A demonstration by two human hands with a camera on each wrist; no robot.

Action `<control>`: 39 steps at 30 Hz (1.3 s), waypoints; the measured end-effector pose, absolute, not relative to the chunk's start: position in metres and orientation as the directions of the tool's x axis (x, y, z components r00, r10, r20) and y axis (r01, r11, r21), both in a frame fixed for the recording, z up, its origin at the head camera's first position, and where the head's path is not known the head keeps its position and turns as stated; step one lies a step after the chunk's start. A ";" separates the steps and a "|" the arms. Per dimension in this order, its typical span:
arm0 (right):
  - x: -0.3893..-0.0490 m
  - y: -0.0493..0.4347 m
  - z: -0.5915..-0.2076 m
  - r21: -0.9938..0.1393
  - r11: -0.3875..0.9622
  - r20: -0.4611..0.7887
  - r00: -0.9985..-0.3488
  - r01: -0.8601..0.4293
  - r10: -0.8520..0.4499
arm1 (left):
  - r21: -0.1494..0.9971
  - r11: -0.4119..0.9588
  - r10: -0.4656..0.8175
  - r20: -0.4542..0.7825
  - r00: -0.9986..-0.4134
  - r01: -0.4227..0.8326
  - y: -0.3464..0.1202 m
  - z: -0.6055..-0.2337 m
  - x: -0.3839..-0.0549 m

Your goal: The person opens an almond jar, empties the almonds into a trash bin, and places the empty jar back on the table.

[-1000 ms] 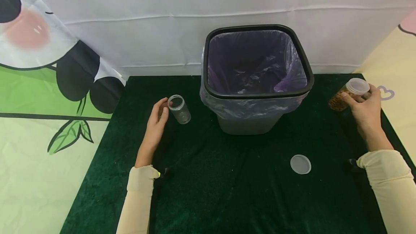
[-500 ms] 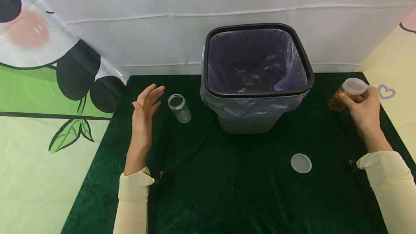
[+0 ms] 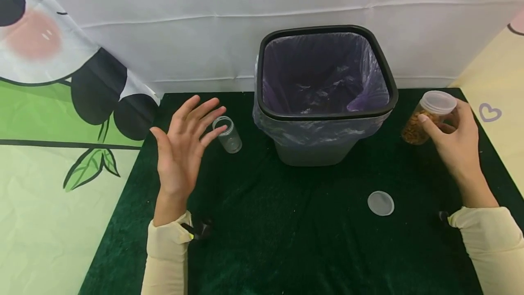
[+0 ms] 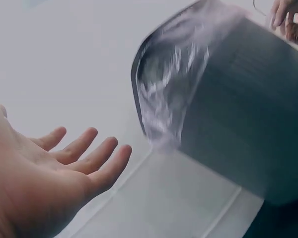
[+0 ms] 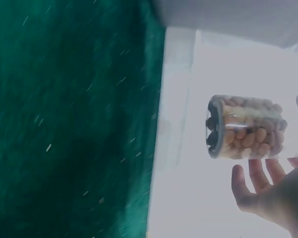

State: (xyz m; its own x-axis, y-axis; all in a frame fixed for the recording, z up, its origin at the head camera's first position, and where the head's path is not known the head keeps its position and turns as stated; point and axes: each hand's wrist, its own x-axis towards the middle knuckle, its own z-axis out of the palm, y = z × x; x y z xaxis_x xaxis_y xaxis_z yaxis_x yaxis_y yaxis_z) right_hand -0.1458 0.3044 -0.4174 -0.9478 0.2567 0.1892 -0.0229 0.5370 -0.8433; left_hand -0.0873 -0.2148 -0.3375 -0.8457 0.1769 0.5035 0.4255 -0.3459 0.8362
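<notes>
In my right hand is a clear lidded jar part-filled with small brown pieces, gripped between thumb and fingers. The right wrist view shows the jar's contents as rounded, nut-like pieces. My left hand is raised with the palm showing and the fingers spread, holding nothing. Just beyond its fingertips a clear open jar stands on the green cloth, partly overlapped by those fingers in the head view. A round translucent lid lies flat on the cloth, nearer to me than the held jar.
Between the two hands, at the back, stands a grey bin with a black rim and a purplish plastic liner. A green cloth covers the table. White fabric hangs behind it, with printed panels at both sides.
My left hand has come away from the open jar, moved left and spread its fingers. My right hand has brought the filled jar a little left, and the jar looks larger.
</notes>
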 end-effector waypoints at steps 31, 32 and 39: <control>-0.057 0.174 -0.335 -0.624 0.315 0.663 -0.698 -0.715 -0.270 | 0.880 -0.338 0.588 0.475 -0.655 0.335 -0.134 -0.308 -0.068; -0.056 0.170 -0.334 -0.608 0.308 0.671 -0.681 -0.731 -0.293 | 0.888 -0.322 0.604 0.460 -0.651 0.329 -0.132 -0.308 -0.067; -0.050 0.148 -0.336 -0.562 0.281 0.670 -0.628 -0.778 -0.397 | 0.913 -0.257 0.671 0.405 -0.621 0.317 -0.124 -0.310 -0.061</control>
State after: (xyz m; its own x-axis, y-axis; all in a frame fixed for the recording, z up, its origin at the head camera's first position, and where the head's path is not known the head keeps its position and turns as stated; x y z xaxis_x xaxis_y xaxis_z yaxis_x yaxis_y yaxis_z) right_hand -0.0502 0.1482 -0.3364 -0.6276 -0.3969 0.6698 -0.7778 0.2806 -0.5624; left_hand -0.0614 -0.1239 -0.3098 -0.6214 0.6708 0.4049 0.3174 -0.2570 0.9128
